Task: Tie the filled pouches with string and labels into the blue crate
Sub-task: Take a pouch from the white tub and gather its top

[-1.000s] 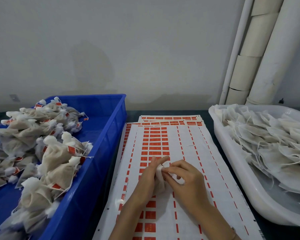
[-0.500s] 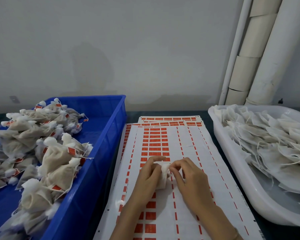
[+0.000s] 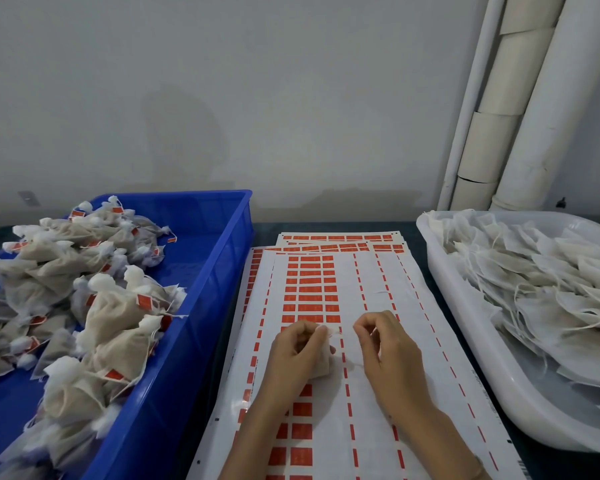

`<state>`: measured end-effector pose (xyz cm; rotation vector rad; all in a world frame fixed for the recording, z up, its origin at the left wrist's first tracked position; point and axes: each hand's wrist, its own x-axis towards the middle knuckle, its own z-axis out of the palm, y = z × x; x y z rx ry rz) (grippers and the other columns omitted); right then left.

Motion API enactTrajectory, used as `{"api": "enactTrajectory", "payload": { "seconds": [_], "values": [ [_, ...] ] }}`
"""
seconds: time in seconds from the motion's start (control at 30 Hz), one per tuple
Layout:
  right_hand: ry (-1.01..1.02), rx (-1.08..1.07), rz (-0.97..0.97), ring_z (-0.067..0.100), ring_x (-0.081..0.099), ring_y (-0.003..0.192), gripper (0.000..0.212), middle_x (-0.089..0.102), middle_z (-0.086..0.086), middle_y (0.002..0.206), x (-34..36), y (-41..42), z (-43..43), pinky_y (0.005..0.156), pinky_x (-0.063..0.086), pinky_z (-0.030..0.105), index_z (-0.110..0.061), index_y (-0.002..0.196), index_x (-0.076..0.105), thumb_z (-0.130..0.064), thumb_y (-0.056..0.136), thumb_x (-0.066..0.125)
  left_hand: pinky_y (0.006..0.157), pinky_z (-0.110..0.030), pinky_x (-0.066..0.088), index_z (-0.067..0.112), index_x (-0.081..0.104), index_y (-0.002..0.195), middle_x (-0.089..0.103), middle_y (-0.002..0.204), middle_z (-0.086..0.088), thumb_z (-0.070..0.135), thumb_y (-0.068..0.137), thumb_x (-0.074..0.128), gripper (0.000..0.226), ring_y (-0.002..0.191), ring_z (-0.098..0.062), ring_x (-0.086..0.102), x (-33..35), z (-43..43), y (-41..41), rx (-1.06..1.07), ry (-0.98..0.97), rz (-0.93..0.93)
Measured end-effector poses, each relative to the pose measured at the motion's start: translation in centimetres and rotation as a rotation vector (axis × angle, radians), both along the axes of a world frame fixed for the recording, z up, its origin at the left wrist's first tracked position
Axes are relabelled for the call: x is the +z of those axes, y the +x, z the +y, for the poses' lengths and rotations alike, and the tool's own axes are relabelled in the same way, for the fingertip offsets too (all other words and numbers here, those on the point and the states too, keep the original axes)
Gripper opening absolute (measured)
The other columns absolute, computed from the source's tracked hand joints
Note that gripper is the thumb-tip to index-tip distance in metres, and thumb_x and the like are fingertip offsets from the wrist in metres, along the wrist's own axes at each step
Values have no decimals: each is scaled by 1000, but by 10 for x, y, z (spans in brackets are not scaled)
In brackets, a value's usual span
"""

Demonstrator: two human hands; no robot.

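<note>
Hands have parted since half a second ago: left hand [image 3: 297,351] curls its fingers round the small white filled fabric pouch [image 3: 323,362]. Right hand [image 3: 388,348], now just beside those fingers, seems to pinch thin white string [image 3: 336,333], probably tightening the knot before the blue plastic crate [image 3: 187,341].

The crate [image 3: 219,271] is blue, its pouches [image 3: 115,317] beige with red tags [image 3: 143,301], the sheets [image 3: 371,278] white with orange-red rows.

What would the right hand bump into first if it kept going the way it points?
Probably the block of red rectangular stickers on the white paper sheet; the right hand aims up-left, just past the left hand holding a white fabric pouch.
</note>
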<state>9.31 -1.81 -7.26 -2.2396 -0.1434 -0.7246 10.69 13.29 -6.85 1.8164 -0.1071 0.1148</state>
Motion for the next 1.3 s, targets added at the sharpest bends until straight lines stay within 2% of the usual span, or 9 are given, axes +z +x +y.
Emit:
{"api": "enactTrajectory", "payload": {
  "seconds": [0.13, 0.37, 0.47, 0.57, 0.8, 0.9, 1.03, 1.17, 1.3],
  "values": [
    [18, 52, -34, 2, 58, 68, 21, 57, -22, 95, 3, -2, 5, 65, 43, 4, -31, 98, 64, -40, 80, 60, 82, -34, 57, 20, 64, 90, 69, 90, 0, 24, 92, 58, 7, 86, -21, 67, -1, -1, 2, -23, -46, -6],
    [-10, 82, -30, -5, 57, 71, 34, 67, -17, 101, 2, -5, 5, 69, 42, 2, -33, 108, 67, -42, 75, 66, 81, -38, 57, 14, 65, 94, 70, 88, -5, 22, 88, 63, 9, 85, -27, 67, 2, -2, 1, -109, -107, -62],
    [-14, 62, -63, -1, 59, 75, 38, 62, -20, 104, 2, -5, 5, 73, 47, 8, -34, 110, 64, -40, 73, 69, 80, -39, 57, 15, 65, 95, 69, 87, -5, 26, 85, 63, 15, 83, -29, 66, 2, -1, 1, -115, -124, -60],
    [-83, 46, -159, 2, 58, 88, 31, 68, -6, 105, 1, -5, 5, 80, 48, 15, -27, 102, 69, -33, 72, 70, 82, -35, 57, 17, 66, 95, 71, 89, 0, 19, 89, 62, 8, 87, -26, 67, -1, -3, 0, -111, -113, -68],
    [-101, 50, -212, 14, 64, 84, 23, 70, 2, 97, 3, -5, 2, 74, 57, 27, -17, 93, 74, -28, 73, 70, 83, -35, 54, 7, 66, 93, 68, 93, -14, 21, 83, 69, 18, 88, -28, 65, 5, -1, 2, -120, -217, -22],
    [-107, 54, -138, 11, 62, 85, 23, 68, 0, 100, 3, -6, 3, 78, 48, 15, -21, 95, 72, -30, 74, 66, 76, -26, 53, 6, 69, 94, 70, 87, -5, 23, 89, 63, 19, 82, -15, 65, 7, 2, 2, -83, -247, 89],
    [-168, 79, -31, 3, 54, 82, 20, 66, -6, 103, 4, -7, 4, 79, 31, 4, -29, 98, 68, -33, 78, 65, 77, -25, 55, 24, 67, 85, 68, 87, 4, 19, 89, 63, 7, 87, -19, 65, 5, 0, 3, 8, -167, 65],
    [-187, 58, -26, 6, 56, 79, 18, 67, -7, 99, 4, -7, 3, 75, 47, 14, -30, 95, 70, -34, 77, 72, 63, -8, 47, 33, 66, 82, 66, 84, 18, 33, 87, 63, 6, 84, -10, 64, 5, -2, 1, 68, -55, 62],
    [-142, -12, -96, 9, 57, 69, 19, 68, -6, 86, 7, -8, 4, 65, 55, 25, -23, 86, 75, -39, 79, 67, 74, -15, 51, 27, 69, 86, 69, 87, 11, 35, 87, 63, 10, 87, -14, 65, 5, -2, 0, 56, -45, 53]
  ]
}}
